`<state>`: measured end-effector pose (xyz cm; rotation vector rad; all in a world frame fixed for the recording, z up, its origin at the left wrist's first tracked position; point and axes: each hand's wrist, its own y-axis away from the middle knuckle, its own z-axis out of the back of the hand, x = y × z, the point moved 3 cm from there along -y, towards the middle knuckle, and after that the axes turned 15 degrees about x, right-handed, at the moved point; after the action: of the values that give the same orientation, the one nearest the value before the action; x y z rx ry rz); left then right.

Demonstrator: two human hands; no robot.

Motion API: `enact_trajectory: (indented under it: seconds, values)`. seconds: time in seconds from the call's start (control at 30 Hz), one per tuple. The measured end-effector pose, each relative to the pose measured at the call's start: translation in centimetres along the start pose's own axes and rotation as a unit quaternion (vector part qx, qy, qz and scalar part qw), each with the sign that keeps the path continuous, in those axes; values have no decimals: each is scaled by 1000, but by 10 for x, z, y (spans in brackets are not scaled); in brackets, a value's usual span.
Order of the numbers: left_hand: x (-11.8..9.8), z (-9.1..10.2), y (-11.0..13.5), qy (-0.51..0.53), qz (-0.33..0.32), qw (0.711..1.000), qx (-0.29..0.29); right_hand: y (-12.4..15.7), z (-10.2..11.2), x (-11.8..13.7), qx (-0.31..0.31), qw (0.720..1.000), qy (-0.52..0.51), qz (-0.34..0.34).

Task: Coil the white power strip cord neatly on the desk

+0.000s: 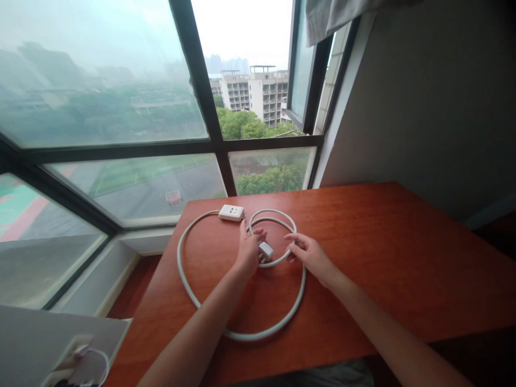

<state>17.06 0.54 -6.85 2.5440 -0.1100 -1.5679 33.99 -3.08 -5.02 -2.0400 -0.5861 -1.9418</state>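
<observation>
A white extension cord lies looped on a reddish wooden table. Its white socket block rests near the table's far edge. My left hand is closed on the cord next to the white plug, its fingers curled over the small loop. My right hand pinches the cord of the small loop at its right side, just across from the plug. A small loop lies behind the hands and a large one curves toward me.
A large window with a dark frame stands behind the table, looking out on buildings and trees. A grey wall rises at the right. At the lower left, a white wall outlet has a plug in it.
</observation>
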Motion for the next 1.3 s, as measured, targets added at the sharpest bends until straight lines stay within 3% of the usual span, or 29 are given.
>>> enact_trajectory:
  seconds: [0.07, 0.13, 0.23, 0.33, 0.43, 0.5, 0.6, 0.73, 0.9, 1.07, 1.3]
  values:
    - [-2, 3, 1, -132, -14, 990, 54, 0, 2, -1, -4, 1000, -10, -1]
    - [-10, 7, 5, -298, -29, 948, 109, -1, 5, -3, -12, 1000, -17, -2]
    - [-30, 11, 16, -548, -50, 821, 150, -1, 8, -7, -17, 1000, -15, -6]
    - [-49, 12, 26, -716, -35, 685, 130, 0, 10, -9, -14, 1000, -5, -6]
    - [-58, 11, 29, -777, 4, 615, 136, 1, 10, -8, -10, 1000, 9, -12]
    - [-58, 11, 28, -784, 17, 603, 147, 1, 10, -7, -12, 999, 27, -14]
    - [-56, 14, 27, -779, 23, 609, 147, 1, 11, -8, -29, 998, 48, -20]
    - [-54, 17, 26, -780, 17, 616, 110, 0, 12, -10, -42, 996, 68, -36]
    - [-53, 22, 18, -812, 39, 581, 44, 2, 13, -10, -39, 992, 110, -44]
    - [-52, 24, 11, -816, 14, 577, 20, 5, 16, -9, -38, 986, 157, -52]
    - [-51, 22, -1, -819, 49, 571, 39, 4, 14, -12, -4, 974, 214, -73]
